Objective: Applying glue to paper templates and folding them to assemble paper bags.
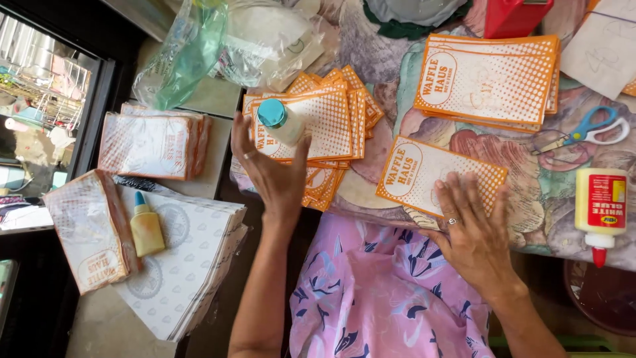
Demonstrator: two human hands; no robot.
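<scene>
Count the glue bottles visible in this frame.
3. One with a teal cap is in the left hand; a small yellow one lies on the white paper stack; a larger red-labelled one lies at the right edge. Others may be hidden.

Daylight falls on a floral tablecloth (530, 199) at three o'clock; a dark-framed window (40, 99) sits at ten o'clock.

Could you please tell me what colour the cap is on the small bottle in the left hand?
Teal blue, on the small bottle in the left hand; head view.
</scene>
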